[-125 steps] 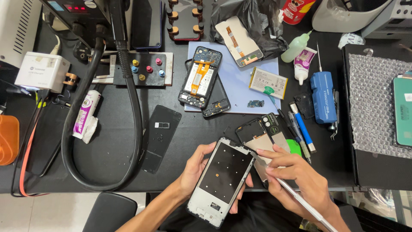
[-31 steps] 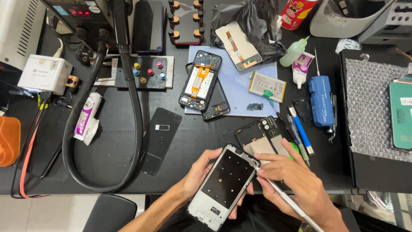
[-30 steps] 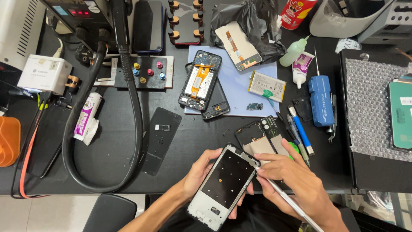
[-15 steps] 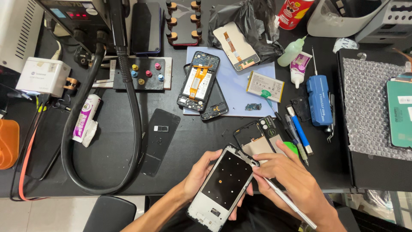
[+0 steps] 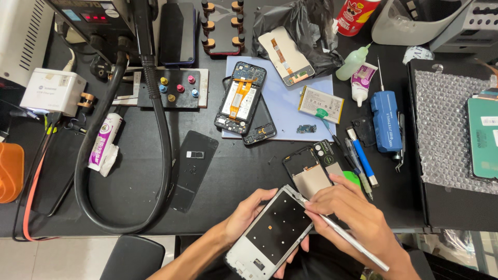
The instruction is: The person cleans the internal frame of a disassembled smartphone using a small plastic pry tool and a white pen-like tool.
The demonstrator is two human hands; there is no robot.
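Note:
My left hand [image 5: 248, 215] grips a white phone frame [image 5: 272, 234] with a black inner plate, held tilted above the near edge of the black bench mat [image 5: 233, 176]. My right hand [image 5: 353, 215] holds a slim metal tool [image 5: 346, 236] like a pen, and the tool's tip rests at the frame's upper right corner. A second opened phone body [image 5: 313, 165] lies on the mat just beyond my right fingers.
A thick black hose [image 5: 162, 129] loops over the mat at left. A black back cover [image 5: 191, 163], a glue tube [image 5: 104, 141], an opened phone [image 5: 240, 98] on a blue pad [image 5: 282, 111], a battery [image 5: 320, 101], a blue screwdriver [image 5: 385, 120] and a bubble-wrap tray [image 5: 448, 135] lie around.
The phone frame has turned clockwise in my left hand. My right hand has brought the metal tool's tip up to the frame's top right corner.

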